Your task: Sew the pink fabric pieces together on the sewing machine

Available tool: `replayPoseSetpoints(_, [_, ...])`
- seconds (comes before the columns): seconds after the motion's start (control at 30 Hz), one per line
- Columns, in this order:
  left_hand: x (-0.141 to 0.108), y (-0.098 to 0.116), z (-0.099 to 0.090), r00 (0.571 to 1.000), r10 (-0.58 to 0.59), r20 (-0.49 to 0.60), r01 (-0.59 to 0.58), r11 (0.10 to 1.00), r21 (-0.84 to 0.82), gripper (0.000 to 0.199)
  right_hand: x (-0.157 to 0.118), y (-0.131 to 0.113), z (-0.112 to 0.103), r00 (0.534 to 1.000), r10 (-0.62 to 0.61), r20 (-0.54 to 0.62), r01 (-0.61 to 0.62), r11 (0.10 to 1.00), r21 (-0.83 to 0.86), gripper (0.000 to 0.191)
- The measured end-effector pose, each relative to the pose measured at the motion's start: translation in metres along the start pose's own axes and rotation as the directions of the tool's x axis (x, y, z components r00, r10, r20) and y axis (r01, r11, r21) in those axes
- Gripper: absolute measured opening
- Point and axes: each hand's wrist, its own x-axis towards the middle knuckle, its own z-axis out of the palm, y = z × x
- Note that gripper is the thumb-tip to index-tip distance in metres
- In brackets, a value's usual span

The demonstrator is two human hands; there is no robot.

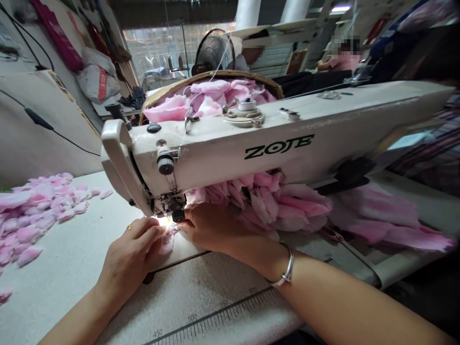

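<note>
Behind the sewing table, woven basket was heaped with pink fabric pieces, small pink piece was pinched by left hand, right hand was placed under the Zoje sewing machine, its finger grip indeterminable.

A hand could be passed leftward across the white table top from the left hand as far as the loose pink fabric petals heaped at the far left. Passage rightward from the right hand is blocked by the bunched pink fabric under the sewing machine arm. Upward reach is barred by that arm. Room toward the body is offered over the printed ruler scale.
</note>
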Motion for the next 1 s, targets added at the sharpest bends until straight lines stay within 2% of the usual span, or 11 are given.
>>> replayPoseSetpoints(0.1, [0.001, -0.001, 0.000, 1.000, -0.006, 0.002, 0.006, 1.000, 0.014, 0.017, 0.000, 0.002, 0.001, 0.996, -0.087, -0.016, 0.084, 0.990, -0.109, 0.018])
replayPoseSetpoints(0.23, [0.002, -0.004, -0.001, 0.999, 0.044, 0.027, -0.043, 0.999, -0.013, 0.017, -0.001, 0.005, 0.005, 0.987, -0.157, -0.035, 0.147, 0.968, -0.204, 0.018])
replayPoseSetpoints(0.53, [-0.001, -0.005, -0.004, 0.982, 0.162, 0.097, -0.163, 0.987, 0.001, 0.020, 0.000, 0.004, 0.014, 0.977, -0.208, -0.046, 0.192, 0.955, -0.225, 0.018])
replayPoseSetpoints(0.77, [-0.004, -0.006, -0.002, 0.973, 0.175, 0.147, -0.187, 0.980, 0.070, 0.026, -0.002, 0.009, 0.006, 0.989, -0.148, -0.011, 0.144, 0.977, -0.157, 0.015])
replayPoseSetpoints(1.0, [-0.003, -0.002, -0.003, 0.975, 0.162, 0.151, -0.165, 0.986, 0.012, 0.023, -0.005, 0.015, 0.000, 0.995, -0.091, -0.040, 0.086, 0.990, -0.115, 0.017])
